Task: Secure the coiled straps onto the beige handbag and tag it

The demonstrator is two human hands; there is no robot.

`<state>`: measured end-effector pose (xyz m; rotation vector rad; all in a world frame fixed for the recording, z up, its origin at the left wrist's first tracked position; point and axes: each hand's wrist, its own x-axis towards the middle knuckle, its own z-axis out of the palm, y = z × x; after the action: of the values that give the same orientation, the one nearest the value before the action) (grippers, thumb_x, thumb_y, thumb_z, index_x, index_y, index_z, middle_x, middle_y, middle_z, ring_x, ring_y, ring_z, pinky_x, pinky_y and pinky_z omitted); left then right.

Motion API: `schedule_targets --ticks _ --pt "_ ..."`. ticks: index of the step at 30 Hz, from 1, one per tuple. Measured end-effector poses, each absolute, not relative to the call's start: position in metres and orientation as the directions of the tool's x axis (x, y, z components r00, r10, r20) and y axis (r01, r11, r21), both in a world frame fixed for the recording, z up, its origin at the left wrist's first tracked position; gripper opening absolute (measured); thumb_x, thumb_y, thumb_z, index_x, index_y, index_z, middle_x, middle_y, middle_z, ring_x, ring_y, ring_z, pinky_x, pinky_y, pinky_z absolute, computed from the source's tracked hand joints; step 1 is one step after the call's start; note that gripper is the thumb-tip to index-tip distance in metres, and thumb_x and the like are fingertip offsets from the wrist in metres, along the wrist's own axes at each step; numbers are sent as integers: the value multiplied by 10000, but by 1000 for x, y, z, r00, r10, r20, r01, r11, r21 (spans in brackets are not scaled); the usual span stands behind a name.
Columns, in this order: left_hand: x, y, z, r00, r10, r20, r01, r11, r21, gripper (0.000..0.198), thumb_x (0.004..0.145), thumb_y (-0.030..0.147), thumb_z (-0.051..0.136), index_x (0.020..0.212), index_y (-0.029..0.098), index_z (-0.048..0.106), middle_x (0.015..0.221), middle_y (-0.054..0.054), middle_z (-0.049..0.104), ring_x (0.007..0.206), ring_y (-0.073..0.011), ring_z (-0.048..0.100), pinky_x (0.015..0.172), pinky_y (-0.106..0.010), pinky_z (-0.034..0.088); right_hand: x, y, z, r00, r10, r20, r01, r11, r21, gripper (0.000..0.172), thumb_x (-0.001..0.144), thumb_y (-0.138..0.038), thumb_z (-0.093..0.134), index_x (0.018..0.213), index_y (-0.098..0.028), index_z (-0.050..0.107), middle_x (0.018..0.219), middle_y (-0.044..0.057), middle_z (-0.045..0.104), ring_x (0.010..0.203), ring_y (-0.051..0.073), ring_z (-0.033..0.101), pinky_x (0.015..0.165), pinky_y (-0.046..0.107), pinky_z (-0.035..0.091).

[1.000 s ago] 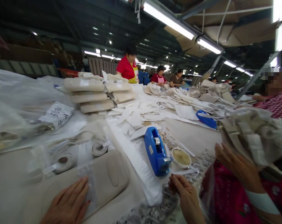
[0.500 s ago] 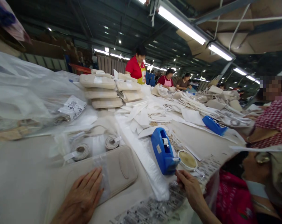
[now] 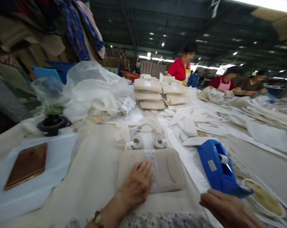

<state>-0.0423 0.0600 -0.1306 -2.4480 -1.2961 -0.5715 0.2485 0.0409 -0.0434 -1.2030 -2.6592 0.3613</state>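
Note:
My left hand [image 3: 137, 183] lies on a flat beige fabric piece [image 3: 168, 167] with rounded corners, its fingers resting beside a translucent white band [image 3: 151, 153] across the middle. Two rolled beige straps [image 3: 136, 142] sit just beyond its far edge. In front of a blue tape dispenser [image 3: 211, 166] is my right hand [image 3: 225, 207], fingers pressed together, slightly blurred. Whether tape is between its fingertips, I cannot make out. A white roll [image 3: 223, 159] shows inside the dispenser.
Stacked beige padded pieces [image 3: 149, 95] stand at the back, beside clear plastic bags [image 3: 91, 91]. White strips [image 3: 186, 123] lie right of centre. A phone [image 3: 27, 164] rests on pale sheets at left. A round dish [image 3: 264, 196] is at right. Co-workers stand beyond the table.
The view has swung left, bringing the phone and plant pot into sight. My right hand has moved from the dispenser's front end to its near side. My left hand stays on the beige piece.

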Motion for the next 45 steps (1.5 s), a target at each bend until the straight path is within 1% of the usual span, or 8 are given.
schedule_targets --ticks 4,9,20,27,32,39,42,45 --pt "-40 58 -130 499 728 470 840 -539 -57 342 889 284 469 1159 85 536 1277 -147 551 1190 -252 479 998 -383 319 172 95 -3 -878 462 -128 472 880 -56 219 848 -60 429 746 -201 562 720 15 624 604 129 562 517 248 315" --pt "-41 57 -128 486 717 500 839 -543 -35 334 899 292 459 1151 90 545 1265 -131 563 1177 -250 490 1006 -385 315 110 160 -6 -894 326 -309 282 943 180 173 833 -76 476 827 -154 630 769 67 663 685 169 613 520 261 287" --pt "-41 58 -130 479 708 519 843 -536 -46 340 909 319 445 1129 86 558 1242 -119 573 1164 -251 484 1008 -380 304 63 202 -19 -861 353 -365 299 934 196 135 839 -239 585 836 -182 707 787 72 710 731 190 652 559 238 337" --pt "-41 57 -131 477 726 495 842 -540 -20 343 912 311 448 1161 94 542 1215 -107 581 1170 -248 474 1014 -382 308 53 235 -22 -819 528 -225 502 849 165 498 551 -512 811 852 -142 669 726 58 668 677 205 618 536 239 346" --pt "-41 58 -132 475 715 513 839 -544 -17 340 914 313 441 1165 104 537 1204 -94 588 1164 -237 473 1014 -373 313 78 226 -25 -812 584 -6 578 805 134 102 875 -210 551 895 -143 625 853 75 649 797 180 589 661 251 384" --pt "-40 57 -134 376 737 562 851 -514 106 235 874 239 453 1025 87 548 1095 -168 596 1064 -269 529 943 -422 424 127 126 -101 -840 253 480 353 927 129 392 830 -29 337 1152 -73 556 1144 156 618 1139 274 480 992 496 321" --pt "-43 55 -131 405 732 548 854 -517 58 376 874 207 424 1216 55 448 1233 -204 536 1149 -280 482 922 -427 436 133 92 -119 -832 276 482 358 930 86 477 778 -12 345 1224 -59 508 1227 161 584 1229 287 418 1048 549 251" --pt "-45 54 -127 463 720 518 847 -532 -17 385 897 256 425 1241 89 464 1244 -153 559 1132 -262 496 927 -407 426 145 71 -107 -814 388 433 386 918 -97 439 759 -31 370 1133 -144 570 1101 92 656 1105 230 528 1064 494 267"
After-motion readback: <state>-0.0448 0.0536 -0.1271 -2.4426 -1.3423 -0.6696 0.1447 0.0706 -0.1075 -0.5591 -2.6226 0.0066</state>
